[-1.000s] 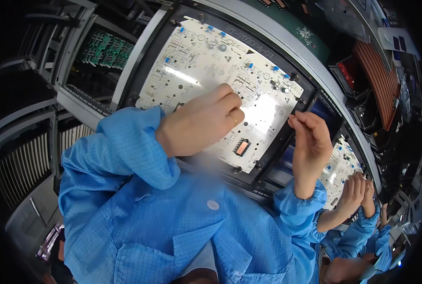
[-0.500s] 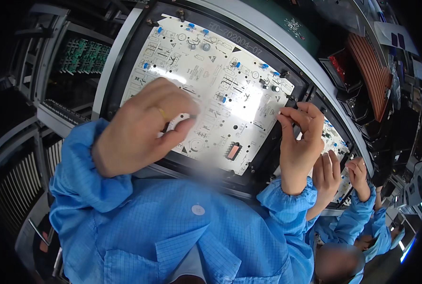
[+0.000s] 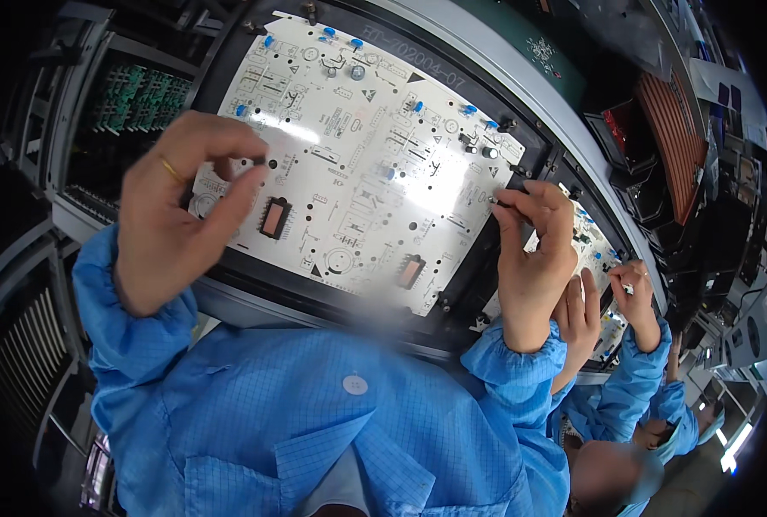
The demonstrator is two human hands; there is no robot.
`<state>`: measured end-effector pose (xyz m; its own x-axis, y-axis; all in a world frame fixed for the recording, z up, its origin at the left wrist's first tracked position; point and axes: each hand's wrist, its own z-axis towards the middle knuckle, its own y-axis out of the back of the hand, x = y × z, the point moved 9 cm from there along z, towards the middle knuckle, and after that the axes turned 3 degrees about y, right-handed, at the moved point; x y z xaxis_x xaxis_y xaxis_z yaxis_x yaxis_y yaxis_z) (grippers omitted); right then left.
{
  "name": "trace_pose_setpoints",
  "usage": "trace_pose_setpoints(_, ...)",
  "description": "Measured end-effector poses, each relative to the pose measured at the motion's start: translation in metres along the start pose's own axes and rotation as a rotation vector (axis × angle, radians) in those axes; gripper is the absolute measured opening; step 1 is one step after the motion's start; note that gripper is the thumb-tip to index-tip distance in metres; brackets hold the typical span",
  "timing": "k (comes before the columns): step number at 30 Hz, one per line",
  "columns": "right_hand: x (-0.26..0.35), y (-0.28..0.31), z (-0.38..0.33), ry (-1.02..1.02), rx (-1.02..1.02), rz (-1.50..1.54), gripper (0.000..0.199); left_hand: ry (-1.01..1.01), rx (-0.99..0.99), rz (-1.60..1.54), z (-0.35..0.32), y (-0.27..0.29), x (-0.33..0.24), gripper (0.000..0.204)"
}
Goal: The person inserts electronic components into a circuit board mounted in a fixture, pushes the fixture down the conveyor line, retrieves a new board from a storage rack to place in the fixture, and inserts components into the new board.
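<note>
A white circuit board panel (image 3: 319, 246) with printed markings lies in a black carrier (image 3: 487, 90). Over its left part my left hand (image 3: 168, 215), with a ring on one finger, pinches a small dark component (image 3: 261, 161) between thumb and fingertip. At the panel's right edge my right hand (image 3: 534, 267) is closed in a pinch; a tiny light piece shows at its fingertips, too small to name. Blue disc components (image 3: 356, 43) and black cylindrical capacitors (image 3: 490, 152) stand on the panel, along with two dark, copper-topped parts (image 3: 274, 219) near its lower side.
A co-worker's hands (image 3: 633, 297) are over another white board (image 3: 586, 233) on the right. Beyond the metal rail (image 3: 508, 73) are a green surface with loose small parts (image 3: 540, 52) and dark bins (image 3: 629, 138). Green boards (image 3: 142, 96) sit in a rack at left.
My left hand has moved left, from the panel's middle to its left part, uncovering a copper-topped part. My right hand has shifted slightly left, still pinched. The whole view has shifted slightly.
</note>
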<state>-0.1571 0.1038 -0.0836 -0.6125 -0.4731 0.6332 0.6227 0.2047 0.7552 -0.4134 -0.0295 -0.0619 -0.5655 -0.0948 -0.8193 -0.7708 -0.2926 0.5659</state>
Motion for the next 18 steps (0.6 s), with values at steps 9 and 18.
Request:
trace_pose_setpoints(9, 0.021, -0.011, 0.002, 0.144, 0.027, -0.139, 0.025, 0.164, -0.103, -0.191, 0.028, 0.077, 0.058, 0.019)
trace_pose_setpoints(18, -0.021, 0.001, -0.012, -0.338, 0.009, 0.398, 0.017, 0.259, -0.13, -0.217, 0.041, 0.082, 0.14, 0.023)
